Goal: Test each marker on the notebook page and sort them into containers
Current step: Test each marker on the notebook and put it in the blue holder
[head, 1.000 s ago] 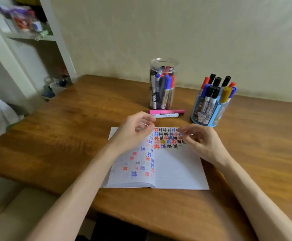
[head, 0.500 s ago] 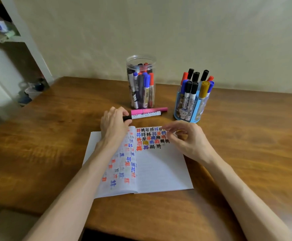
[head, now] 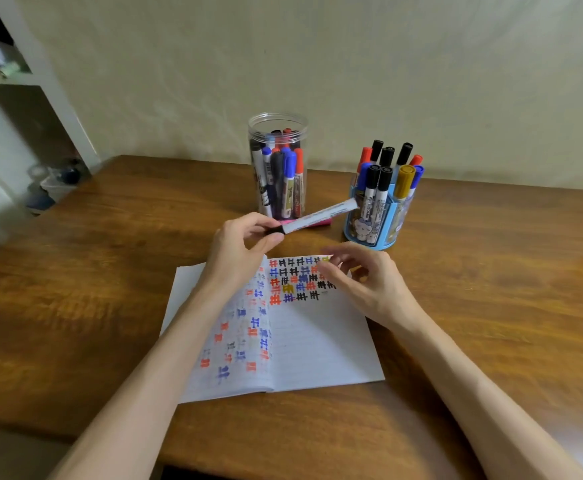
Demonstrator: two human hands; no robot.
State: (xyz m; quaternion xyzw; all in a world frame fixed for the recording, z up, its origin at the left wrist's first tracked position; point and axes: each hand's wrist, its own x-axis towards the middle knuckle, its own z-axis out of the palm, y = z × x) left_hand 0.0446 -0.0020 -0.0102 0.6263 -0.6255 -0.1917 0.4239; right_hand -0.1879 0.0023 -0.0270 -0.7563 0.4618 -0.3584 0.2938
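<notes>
Left hand pinching white marker — black-capped, right hand on notebook

A white black-capped marker slants in midair between the open notebook and clear jar.

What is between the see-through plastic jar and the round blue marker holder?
In the head view, the white marker pinched by the left hand crosses that gap, and a pink marker lies on the brown wooden table under it.

Left hand pinched, right hand loose
</notes>
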